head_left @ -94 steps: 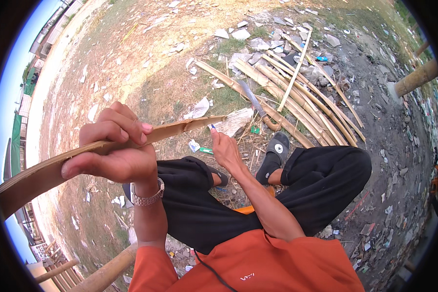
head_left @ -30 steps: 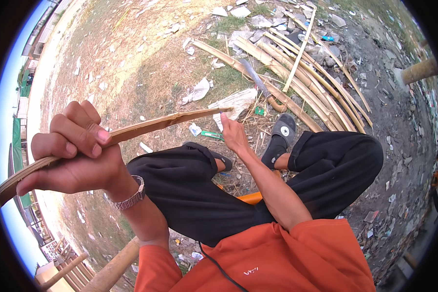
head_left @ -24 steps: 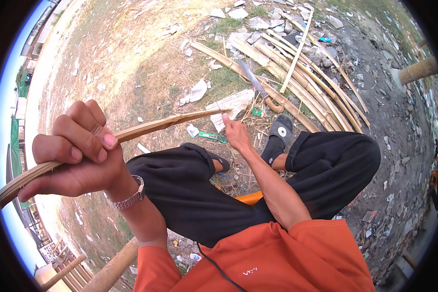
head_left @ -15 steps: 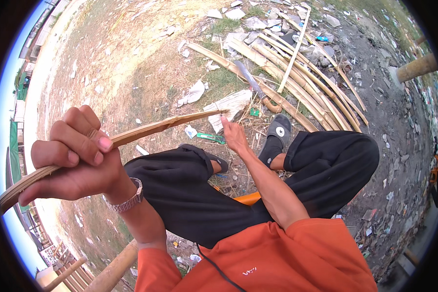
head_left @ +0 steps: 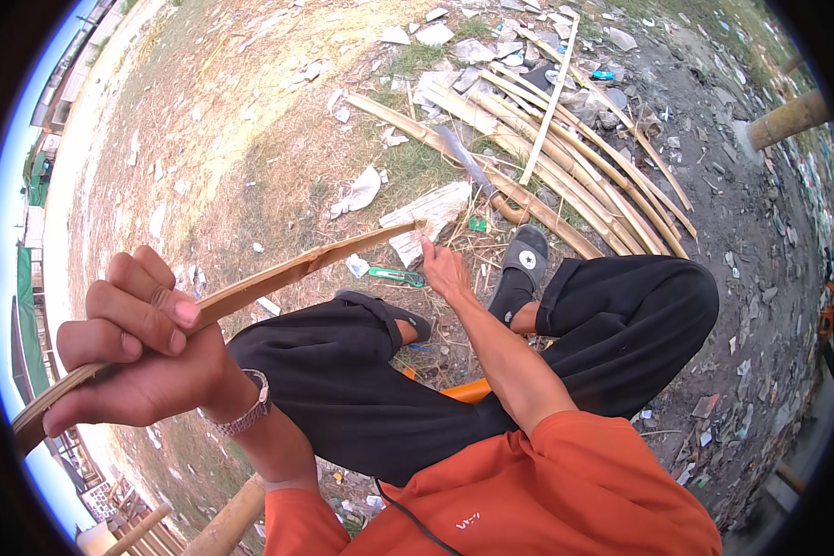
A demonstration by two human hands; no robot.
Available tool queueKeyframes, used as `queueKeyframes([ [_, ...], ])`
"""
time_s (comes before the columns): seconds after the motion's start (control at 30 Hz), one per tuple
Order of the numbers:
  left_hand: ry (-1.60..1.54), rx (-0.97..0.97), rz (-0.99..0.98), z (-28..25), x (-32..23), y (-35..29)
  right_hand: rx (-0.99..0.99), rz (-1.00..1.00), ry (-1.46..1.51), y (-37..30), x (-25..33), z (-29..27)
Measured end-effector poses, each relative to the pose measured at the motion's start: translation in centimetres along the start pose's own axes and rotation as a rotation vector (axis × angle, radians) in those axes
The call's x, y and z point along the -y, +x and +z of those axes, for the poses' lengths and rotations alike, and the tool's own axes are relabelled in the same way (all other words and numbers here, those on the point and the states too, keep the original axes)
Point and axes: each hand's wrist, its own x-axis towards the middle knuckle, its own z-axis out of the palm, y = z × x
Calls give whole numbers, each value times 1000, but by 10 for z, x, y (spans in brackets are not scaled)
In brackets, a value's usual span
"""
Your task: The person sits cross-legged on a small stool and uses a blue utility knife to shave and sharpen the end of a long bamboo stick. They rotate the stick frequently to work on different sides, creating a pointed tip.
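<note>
My left hand (head_left: 139, 338), with a metal-banded watch (head_left: 248, 408) at the wrist, is wrapped round a long split bamboo strip (head_left: 296, 267). The strip slants up from the lower left, its far end pointing away over the ground. Just below that end is my right hand (head_left: 446, 272), thumb raised and the other fingers curled in; whatever they may hold is hidden. A small gap shows between thumb and strip. A green cutter (head_left: 398, 276) appears beside the right hand, seemingly on the ground.
Several split bamboo lengths (head_left: 556, 153) lie fanned out ahead on the right. A saw-like blade (head_left: 463, 156) with a curved brown handle rests across the nearest one. Stone slabs and scraps (head_left: 435, 218) litter the ground. A bamboo post (head_left: 788, 120) stands at the far right.
My left hand has come down, and the strip has lowered with it. Its far end now shows a small gap from my right thumb, which was at the end before.
</note>
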Motion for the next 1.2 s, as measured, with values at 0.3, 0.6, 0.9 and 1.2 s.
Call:
queueKeyframes([
  [0.3,-42,26,26,22,-5,-7,-26,198,-100,22,-55,9],
  [0.6,533,-461,39,29,-1,1,-105,-165,282,-12,12,5],
  [0.9,426,-285,67,20,-4,-1,-92,-291,183,-37,43,2],
  [1.2,384,-264,25,30,-3,-4,-111,-153,55,-30,36,-3],
])
